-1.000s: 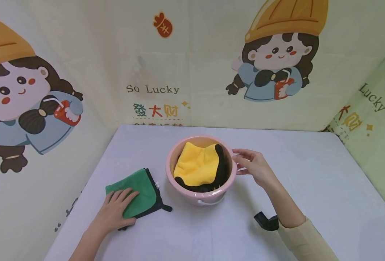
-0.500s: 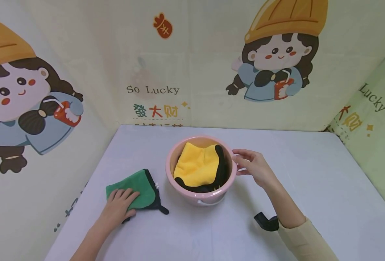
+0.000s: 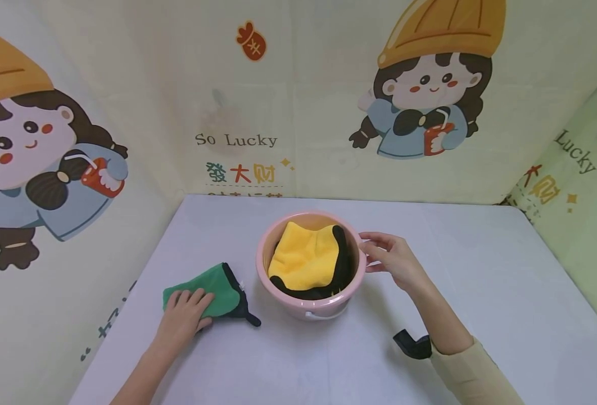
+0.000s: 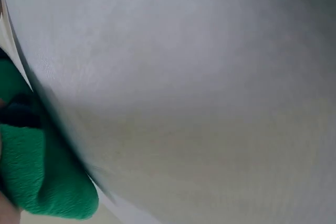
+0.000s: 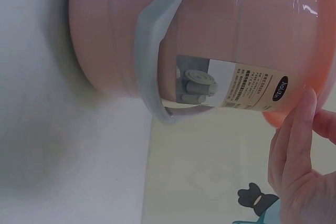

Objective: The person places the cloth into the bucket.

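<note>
A green cloth (image 3: 217, 289) with a black border and a small loop lies folded on the table at left. My left hand (image 3: 184, 312) grips its near edge, fingers over the top and thumb by the lower side. In the left wrist view the green cloth (image 4: 47, 182) shows bent at the lower left. A pink bucket (image 3: 324, 306) stands upright at the middle, holding a yellow cloth (image 3: 303, 256) with a black border. Fairly straight fingers of my right hand (image 3: 394, 259) touch the bucket's right side at the rim. In the right wrist view the right hand (image 5: 299, 166) is beside the labelled wall.
The bucket's pale handle (image 5: 149, 51) hangs down along its front. A black strap-like piece (image 3: 414, 344) sits beside the right sleeve (image 3: 473, 368). A printed cloth backdrop (image 3: 324, 112) stands behind and beside the white table (image 3: 480, 253).
My left hand has shifted slightly up and drawn the cloth's near edge inward, so the green cloth looks narrower and more folded. The right hand and bucket stay in place.
</note>
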`<state>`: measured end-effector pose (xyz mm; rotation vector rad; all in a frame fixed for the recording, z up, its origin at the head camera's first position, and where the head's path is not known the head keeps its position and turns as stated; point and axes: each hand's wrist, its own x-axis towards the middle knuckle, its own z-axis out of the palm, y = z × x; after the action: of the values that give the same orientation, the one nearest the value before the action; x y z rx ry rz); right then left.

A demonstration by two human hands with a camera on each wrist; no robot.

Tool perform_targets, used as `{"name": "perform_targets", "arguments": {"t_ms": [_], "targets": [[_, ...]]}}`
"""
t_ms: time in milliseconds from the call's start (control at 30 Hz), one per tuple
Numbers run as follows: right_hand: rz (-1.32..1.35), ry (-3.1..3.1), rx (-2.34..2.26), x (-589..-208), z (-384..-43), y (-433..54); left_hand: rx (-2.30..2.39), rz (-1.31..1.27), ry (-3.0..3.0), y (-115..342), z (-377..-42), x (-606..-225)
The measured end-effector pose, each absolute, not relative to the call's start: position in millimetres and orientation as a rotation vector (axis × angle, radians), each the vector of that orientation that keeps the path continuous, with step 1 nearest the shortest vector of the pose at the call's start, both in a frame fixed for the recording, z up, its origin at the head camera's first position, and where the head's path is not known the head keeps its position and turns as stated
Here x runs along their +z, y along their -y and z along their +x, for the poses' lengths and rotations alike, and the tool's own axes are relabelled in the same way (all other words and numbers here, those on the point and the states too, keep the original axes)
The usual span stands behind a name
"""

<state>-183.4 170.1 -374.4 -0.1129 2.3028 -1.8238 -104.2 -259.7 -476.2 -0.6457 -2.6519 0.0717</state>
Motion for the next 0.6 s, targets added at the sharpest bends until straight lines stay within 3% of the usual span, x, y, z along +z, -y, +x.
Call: {"name": "perform_targets", "arguments": {"t_ms": [267,600], "targets": [[-0.109,-2.280,-1.830,-372,-184,-169,-0.001,-0.576,2.496,254,-111,-456],[-0.103,-2.278,-1.834,-373,-184,-170,-0.054,-0.418,2.547,243,-132,-396]]}}
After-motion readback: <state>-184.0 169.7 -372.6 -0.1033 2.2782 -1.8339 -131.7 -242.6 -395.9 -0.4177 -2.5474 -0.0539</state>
